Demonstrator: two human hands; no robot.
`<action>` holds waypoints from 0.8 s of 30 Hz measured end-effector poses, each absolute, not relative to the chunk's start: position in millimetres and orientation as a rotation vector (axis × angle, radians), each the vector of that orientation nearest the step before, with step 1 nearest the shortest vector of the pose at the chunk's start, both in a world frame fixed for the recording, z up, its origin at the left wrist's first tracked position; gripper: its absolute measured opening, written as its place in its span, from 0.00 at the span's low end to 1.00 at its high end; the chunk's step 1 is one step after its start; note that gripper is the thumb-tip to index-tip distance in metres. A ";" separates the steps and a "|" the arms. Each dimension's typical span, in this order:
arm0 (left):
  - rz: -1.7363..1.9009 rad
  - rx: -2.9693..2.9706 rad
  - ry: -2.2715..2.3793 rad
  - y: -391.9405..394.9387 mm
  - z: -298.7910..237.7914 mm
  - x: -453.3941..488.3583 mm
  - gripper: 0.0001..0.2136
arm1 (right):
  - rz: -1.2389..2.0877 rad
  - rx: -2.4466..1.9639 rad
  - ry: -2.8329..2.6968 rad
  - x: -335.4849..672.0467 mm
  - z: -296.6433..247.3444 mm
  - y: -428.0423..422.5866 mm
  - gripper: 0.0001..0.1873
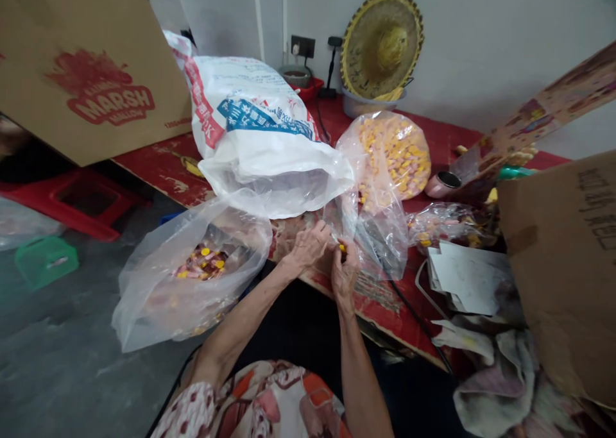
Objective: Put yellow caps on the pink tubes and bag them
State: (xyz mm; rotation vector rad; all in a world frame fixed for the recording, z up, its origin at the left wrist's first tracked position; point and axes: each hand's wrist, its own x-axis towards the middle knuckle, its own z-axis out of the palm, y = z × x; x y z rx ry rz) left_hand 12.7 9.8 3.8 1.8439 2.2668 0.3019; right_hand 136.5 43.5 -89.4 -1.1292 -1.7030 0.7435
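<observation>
The left hand (308,245) and the right hand (344,272) are held together above the near edge of the red-covered table (158,168); whether they touch cannot be determined from this view. The right hand's fingers (339,261) are closed on a small yellow piece (342,248), which is located between the two hands, above the table's near edge. The left hand's fingers (321,238) are curled toward that piece, against thin transparent plastic; whether they grip the plastic cannot be determined. A transparent plastic bag (380,233) stands just beside the hands and extends toward the table's near edge. To the left of the hands, an open plastic bag (154,297) containing yellow and dark pieces hangs over the near edge. Behind the hands, a white woven sack (250,124) with red and blue print rests on the table, with a rounded plastic bag of yellow and pink pieces (397,156) to its right. A smaller bag of mixed pieces (447,223) lies near the right side of the table, beside a pink-and-steel tumbler (443,185). Loose white papers (469,277) lie near the right corner of the near edge, with a crumpled cloth (495,377) below them. A woven straw hat (382,43) leans against the wall at the far edge, behind a metal bowl (370,104). A cardboard flap printed "MARSH MALLOW" (91,72) projects over the left corner.
</observation>
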 end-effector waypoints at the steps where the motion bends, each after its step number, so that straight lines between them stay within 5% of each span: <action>1: 0.342 1.839 2.299 7.6 6.2 12.1 0.09 | 0.737 -1.137 -1.685 136.6 -89.0 42.9 0.19; 8: 0.549 1.680 2.333 3.6 -13.2 8.8 0.07 | 0.695 -1.110 -1.709 136.4 -87.2 42.4 0.19; 15: 1.162 1.537 2.087 7.5 -27.1 -3.4 0.06 | 0.758 -1.083 -1.744 134.3 -83.0 39.2 0.22; 24: 1.109 1.579 2.175 -8.3 -32.5 6.6 0.10 | 0.623 -1.092 -1.765 137.5 -84.4 40.4 0.23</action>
